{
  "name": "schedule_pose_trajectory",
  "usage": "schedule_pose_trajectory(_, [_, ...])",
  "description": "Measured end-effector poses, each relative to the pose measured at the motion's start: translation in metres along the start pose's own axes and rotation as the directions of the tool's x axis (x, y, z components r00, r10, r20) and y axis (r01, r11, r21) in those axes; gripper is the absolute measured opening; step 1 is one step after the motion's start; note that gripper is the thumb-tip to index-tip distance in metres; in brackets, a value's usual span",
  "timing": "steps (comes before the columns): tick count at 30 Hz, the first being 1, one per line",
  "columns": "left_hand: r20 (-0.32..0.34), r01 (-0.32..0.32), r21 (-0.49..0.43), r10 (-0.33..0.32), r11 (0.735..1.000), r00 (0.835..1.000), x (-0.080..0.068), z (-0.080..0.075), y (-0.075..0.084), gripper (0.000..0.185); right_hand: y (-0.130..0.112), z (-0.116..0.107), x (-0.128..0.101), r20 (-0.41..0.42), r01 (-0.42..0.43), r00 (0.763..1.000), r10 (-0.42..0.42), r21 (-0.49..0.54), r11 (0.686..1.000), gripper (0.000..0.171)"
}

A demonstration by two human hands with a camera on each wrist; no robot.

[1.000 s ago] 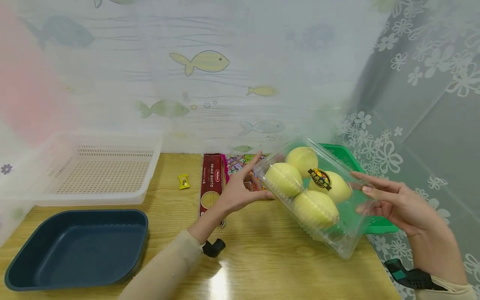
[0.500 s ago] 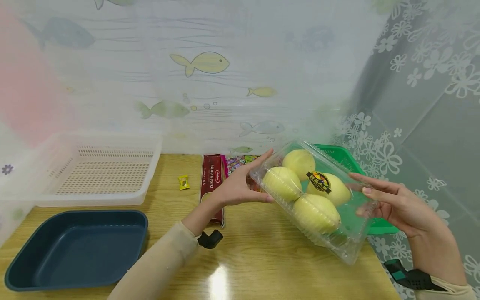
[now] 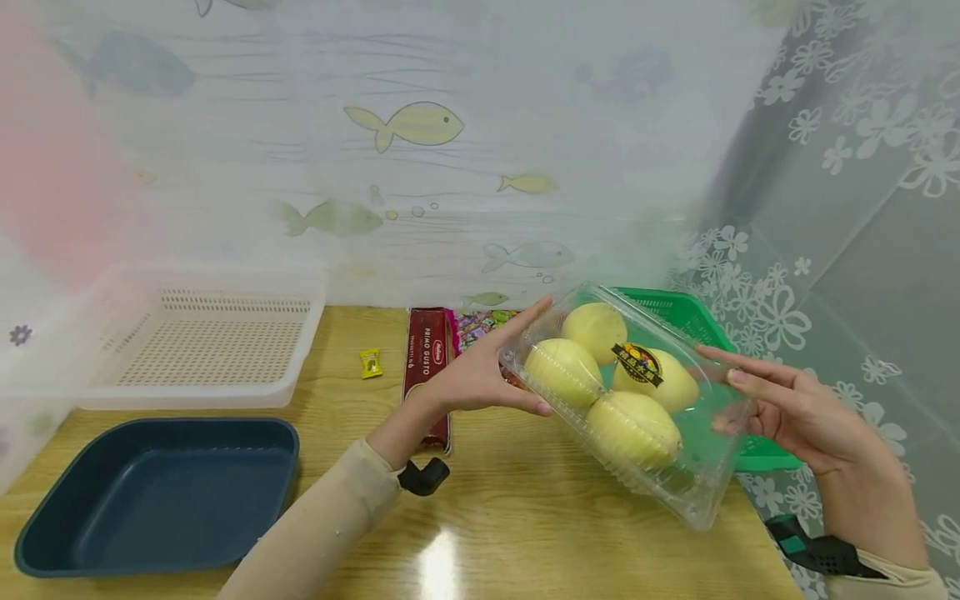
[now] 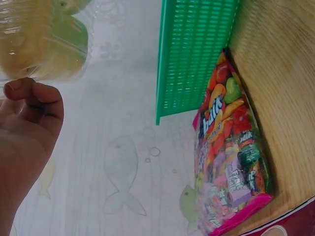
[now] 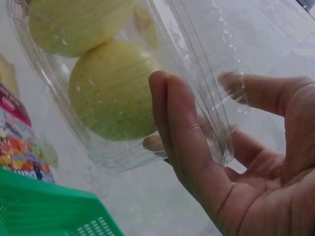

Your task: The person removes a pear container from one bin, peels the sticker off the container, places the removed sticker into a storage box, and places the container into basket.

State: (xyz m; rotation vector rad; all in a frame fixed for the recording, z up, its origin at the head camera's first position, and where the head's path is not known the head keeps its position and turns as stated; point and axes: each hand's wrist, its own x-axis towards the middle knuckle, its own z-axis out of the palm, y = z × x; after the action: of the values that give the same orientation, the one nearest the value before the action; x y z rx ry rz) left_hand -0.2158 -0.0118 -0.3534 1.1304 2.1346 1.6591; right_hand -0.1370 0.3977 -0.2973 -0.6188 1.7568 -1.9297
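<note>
Clear box (image 3: 693, 492) held tilted above the table (image 3: 517, 500)
Its left side is gripped by the left hand (image 3: 483, 368), thumb spread from forefinger; yellow fruits (image 3: 634, 429) are enclosed; its right edge is pinched by the right hand's (image 3: 817, 417) thumb and fingers.

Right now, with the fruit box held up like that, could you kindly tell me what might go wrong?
The clear plastic box is held at a slant, so the yellow fruits inside could roll and upset its balance. The left grip and right grip hold opposite sides; if either slackens, it may drop. It also overlaps the green basket in the head view, so lowering it could catch the rim.
</note>
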Motion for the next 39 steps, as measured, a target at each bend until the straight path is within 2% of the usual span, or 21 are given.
schedule_pose_trajectory(6, [-0.059, 0.040, -0.031, -0.042, 0.999, 0.997, -0.002, 0.002, -0.001, 0.113, 0.003, 0.005, 0.007, -0.008, 0.045, 0.999, -0.045, 0.084, 0.995, 0.056])
schedule_pose_trajectory(12, [-0.110, 0.048, -0.070, -0.056, 0.996, 0.992, -0.004, 0.004, -0.003, 0.113, 0.010, 0.010, 0.011, -0.074, 0.127, 0.990, -0.120, 0.089, 0.988, 0.054])
schedule_pose_trajectory(15, [-0.142, 0.053, -0.083, -0.064, 0.995, 0.988, -0.004, 0.006, -0.004, 0.112, 0.015, 0.012, 0.014, -0.135, 0.174, 0.977, -0.168, 0.037, 0.984, 0.051])
schedule_pose_trajectory(20, [-0.194, 0.087, -0.114, -0.108, 0.990, 0.975, -0.004, 0.011, -0.008, 0.114, 0.023, 0.018, 0.020, -0.235, 0.213, 0.944, -0.230, -0.094, 0.972, 0.049])
schedule_pose_trajectory(27, [-0.256, 0.082, -0.145, -0.117, 0.986, 0.960, -0.005, 0.017, -0.010, 0.117, 0.033, 0.035, 0.024, -0.372, 0.215, 0.893, -0.255, -0.147, 0.966, 0.054])
schedule_pose_trajectory(33, [-0.314, 0.051, -0.183, -0.108, 0.982, 0.943, -0.003, 0.019, -0.012, 0.116, 0.040, 0.046, 0.033, -0.440, 0.298, 0.838, -0.322, -0.125, 0.946, 0.061])
schedule_pose_trajectory(39, [-0.344, 0.031, -0.158, -0.085, 0.987, 0.935, -0.002, 0.025, -0.014, 0.118, 0.048, 0.051, 0.037, -0.482, 0.371, 0.792, -0.374, -0.105, 0.923, 0.059])
